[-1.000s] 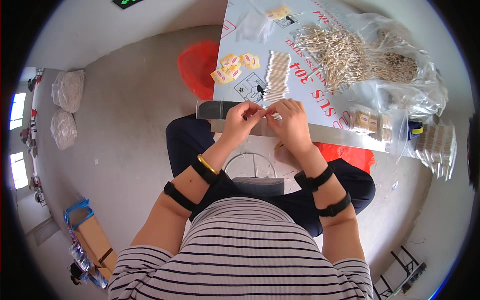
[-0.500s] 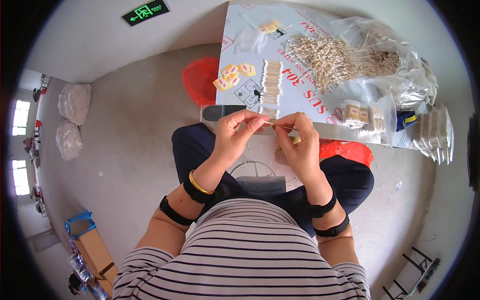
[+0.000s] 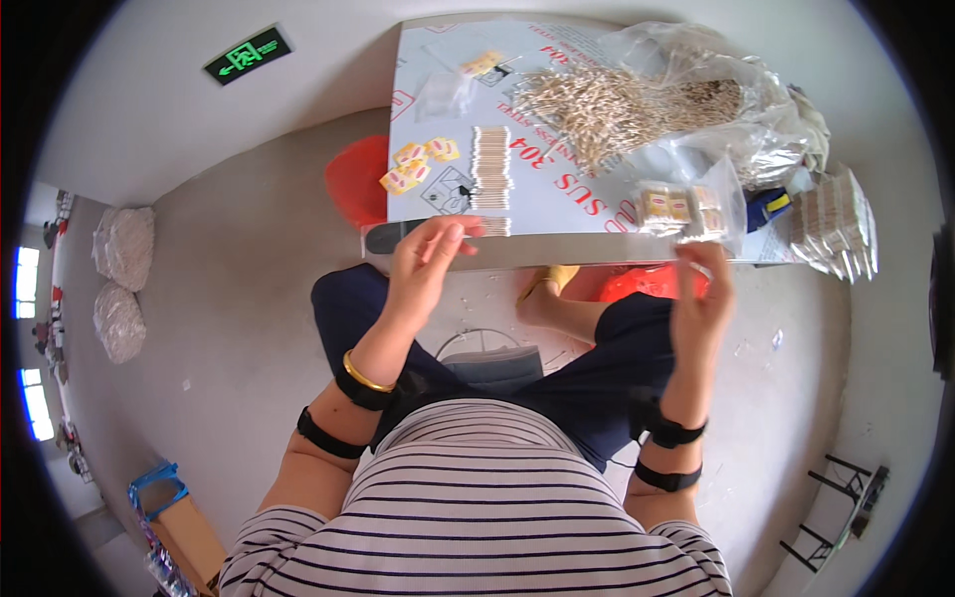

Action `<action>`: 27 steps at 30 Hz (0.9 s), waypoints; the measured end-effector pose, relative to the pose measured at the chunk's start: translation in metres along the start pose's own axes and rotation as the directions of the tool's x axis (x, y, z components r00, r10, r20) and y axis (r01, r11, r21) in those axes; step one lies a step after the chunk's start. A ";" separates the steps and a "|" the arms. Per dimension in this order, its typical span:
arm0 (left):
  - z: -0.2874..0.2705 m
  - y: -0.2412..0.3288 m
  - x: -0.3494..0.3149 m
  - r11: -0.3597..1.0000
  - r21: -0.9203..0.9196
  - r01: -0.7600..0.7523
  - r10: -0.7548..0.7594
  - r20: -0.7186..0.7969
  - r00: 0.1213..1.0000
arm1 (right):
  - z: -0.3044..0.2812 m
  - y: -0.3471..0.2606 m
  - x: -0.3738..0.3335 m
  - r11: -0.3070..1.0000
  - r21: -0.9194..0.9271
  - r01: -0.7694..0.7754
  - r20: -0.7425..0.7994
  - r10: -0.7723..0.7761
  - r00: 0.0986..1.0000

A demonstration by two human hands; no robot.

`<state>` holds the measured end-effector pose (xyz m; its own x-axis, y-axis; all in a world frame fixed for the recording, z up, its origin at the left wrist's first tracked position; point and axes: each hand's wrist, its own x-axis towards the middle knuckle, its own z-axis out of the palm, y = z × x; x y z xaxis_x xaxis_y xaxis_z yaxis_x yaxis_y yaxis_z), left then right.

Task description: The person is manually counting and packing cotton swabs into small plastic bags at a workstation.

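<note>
My left hand [image 3: 428,267] is just off the table's front edge, its fingers loosely apart with nothing visible between them. Close to its fingertips is the near end of a neat row of cotton swabs [image 3: 491,164], laid side by side. My right hand [image 3: 704,289] is out to the right, below a clear bag of small packed bundles [image 3: 668,206]. Its fingers are curled and smeared by motion, so whether they hold anything is hidden. A big loose heap of swabs [image 3: 597,109] spills from a plastic bag at the back. Small yellow labels [image 3: 406,179] lie left of the row.
Printed sheeting covers the table [image 3: 557,214]. A dark flat object [image 3: 388,237] sits at its front left corner, beside a red plastic bag or basin [image 3: 353,184]. Stacked swab packs [image 3: 836,224] and a blue-yellow tool [image 3: 768,209] are at the right. Another red bag [image 3: 637,283] is below the edge.
My hands were together, pinching a thin stick-like thing between them. They have parted: the right has swung far right, the left has stayed by the row. The whole view has shifted somewhat.
</note>
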<state>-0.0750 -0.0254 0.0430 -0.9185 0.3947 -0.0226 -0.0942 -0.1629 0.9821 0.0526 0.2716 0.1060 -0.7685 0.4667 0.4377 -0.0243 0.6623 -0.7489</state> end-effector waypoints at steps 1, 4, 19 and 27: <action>-0.004 -0.003 0.002 0.999 0.025 0.043 -0.043 -0.008 0.999 | -0.029 0.018 0.001 0.993 -0.117 -0.034 -0.100 0.022 0.995; -0.016 -0.014 0.003 0.992 0.093 0.081 -0.082 0.002 0.997 | -0.114 0.062 -0.007 0.909 -0.413 -0.044 -0.255 -0.069 0.964; -0.041 -0.075 0.039 0.890 0.232 0.392 -0.385 -0.075 0.920 | 0.087 0.092 -0.002 0.969 -0.217 0.117 0.440 -0.010 0.898; -0.073 -0.134 0.023 0.788 0.578 0.211 -0.280 0.031 0.960 | 0.248 0.101 -0.032 0.966 -0.215 0.143 0.699 0.050 0.714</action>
<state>-0.1117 -0.0608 -0.1029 -0.8430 0.4527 -0.2905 -0.0461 0.4773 0.8776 -0.0839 0.1786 -0.1066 -0.9964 -0.0434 -0.0724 0.0041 0.8322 -0.5544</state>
